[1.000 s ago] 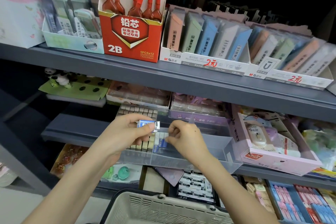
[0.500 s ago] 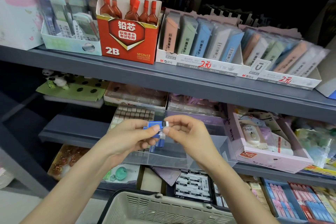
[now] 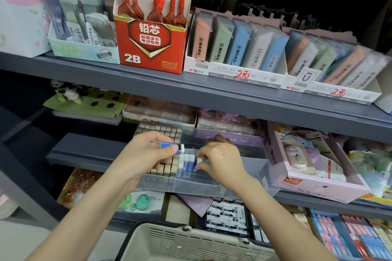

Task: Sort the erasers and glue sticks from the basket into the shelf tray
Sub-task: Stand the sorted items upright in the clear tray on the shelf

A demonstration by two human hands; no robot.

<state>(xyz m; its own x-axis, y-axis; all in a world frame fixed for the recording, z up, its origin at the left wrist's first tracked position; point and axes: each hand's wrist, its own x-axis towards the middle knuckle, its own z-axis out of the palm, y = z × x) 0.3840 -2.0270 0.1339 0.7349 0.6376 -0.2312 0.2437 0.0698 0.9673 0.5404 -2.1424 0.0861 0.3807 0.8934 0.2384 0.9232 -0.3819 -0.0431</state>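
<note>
I see a blue-and-white eraser (image 3: pixel 172 146) pinched between the thumb and the fingers of the left hand (image 3: pixel 144 154), just above the left half of the clear shelf tray (image 3: pixel 239 180). The right hand (image 3: pixel 222 161) is curled as well. Its fingertips pinch a second eraser (image 3: pixel 199 161), white at the end, which is down inside the tray and touches the row of blue-and-white erasers (image 3: pixel 186 164) standing there. To the left of this row, in the same tray, the beige erasers (image 3: pixel 167 168) stand packed in tight lines. I cannot tell if a divider separates the two kinds. Below the tray, at the bottom edge of the view, is the cream basket (image 3: pixel 191 243); its inside is hidden from me. Just right of the tray sits a pink box (image 3: pixel 322 186) with packaged goods. On the shelf above the tray stands a red carton (image 3: pixel 151 53) marked 2B.
</note>
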